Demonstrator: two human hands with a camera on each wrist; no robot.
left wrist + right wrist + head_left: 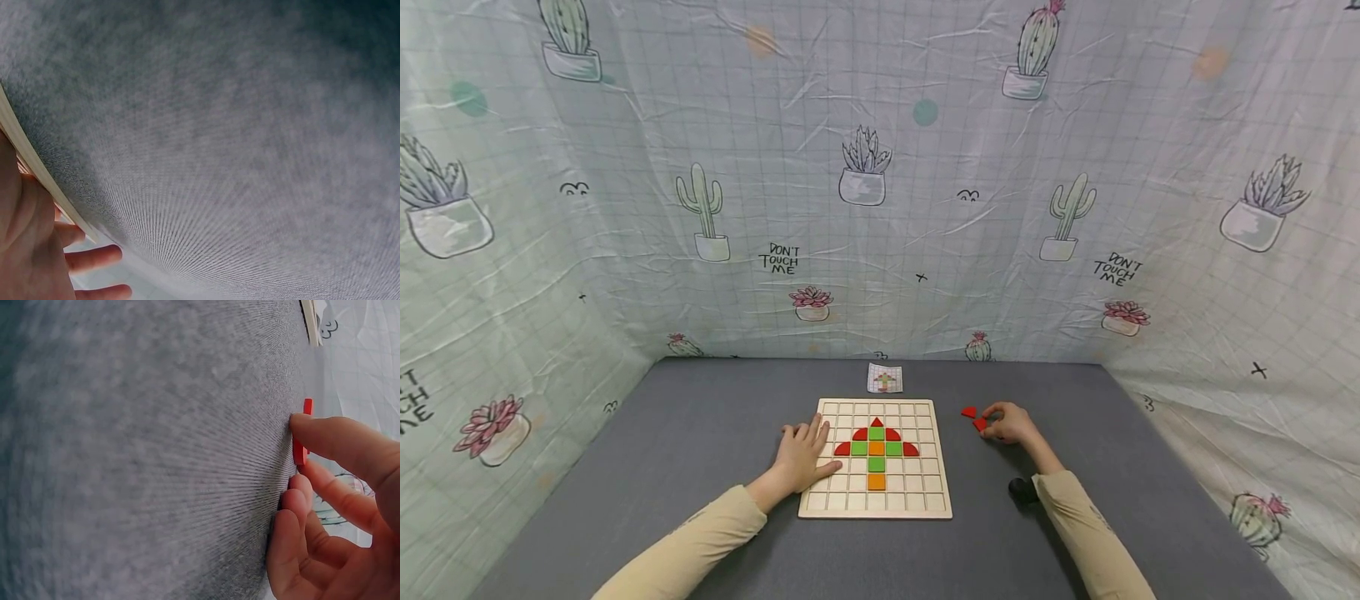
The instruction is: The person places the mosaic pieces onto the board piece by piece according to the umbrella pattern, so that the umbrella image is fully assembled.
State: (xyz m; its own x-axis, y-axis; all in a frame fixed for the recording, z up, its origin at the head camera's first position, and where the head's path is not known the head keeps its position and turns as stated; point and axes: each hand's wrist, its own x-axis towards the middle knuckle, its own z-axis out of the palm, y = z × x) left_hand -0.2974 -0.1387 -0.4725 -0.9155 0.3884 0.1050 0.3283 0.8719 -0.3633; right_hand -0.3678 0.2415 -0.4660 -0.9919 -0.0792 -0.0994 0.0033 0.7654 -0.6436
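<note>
A wooden grid board point(917, 500) lies on the table, with a pattern of green squares point(876, 464), orange squares point(876, 482), red rounded pieces point(843, 450) and a red triangle point(877, 422). My left hand point(802, 456) rests on the board's left edge with fingers spread; in the left wrist view the left hand point(31, 244) lies along the board's rim point(44, 172). To the right of the board, my right hand point(1009, 423) pinches a red piece point(300, 450) between thumb and index finger, low at the tabletop. Another red piece point(969, 412) lies just beyond it.
A small printed card point(885, 378) showing a similar coloured pattern lies behind the board. Beside the right wrist is a black rounded object point(1022, 491). The grey table point(722, 433) is bordered by a cactus-print curtain point(925, 250) at the back and sides.
</note>
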